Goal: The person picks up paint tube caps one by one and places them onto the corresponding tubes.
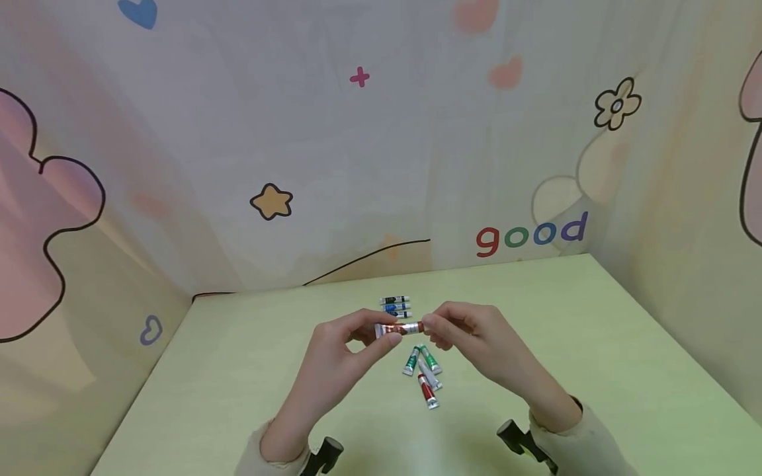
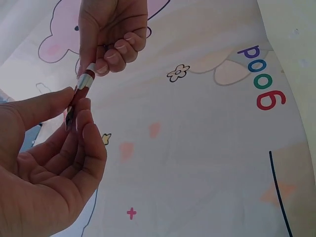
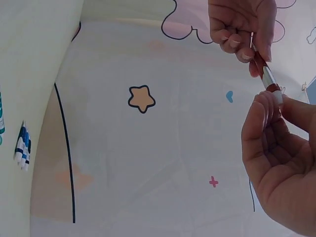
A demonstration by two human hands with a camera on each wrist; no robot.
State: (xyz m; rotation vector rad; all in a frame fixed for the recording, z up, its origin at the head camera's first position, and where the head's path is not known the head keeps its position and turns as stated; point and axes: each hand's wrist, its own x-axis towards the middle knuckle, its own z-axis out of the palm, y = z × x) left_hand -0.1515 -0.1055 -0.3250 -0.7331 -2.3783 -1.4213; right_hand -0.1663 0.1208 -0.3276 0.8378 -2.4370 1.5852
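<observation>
Above the table, a small silver paint tube with a red-brown label lies nearly level between both hands. My left hand pinches its flat crimped end between thumb and fingers. At the other end, the fingertips of my right hand pinch the white cap, which shows in the right wrist view. Below the hands on the table lie a dark green tube, a lighter green tube, a whitish tube and a red tube, grouped closely together.
Behind the hands, three tubes lie side by side, among them a blue tube; the nearest is partly covered by the left hand. The pale green table meets a printed cloth backdrop at its back and sides.
</observation>
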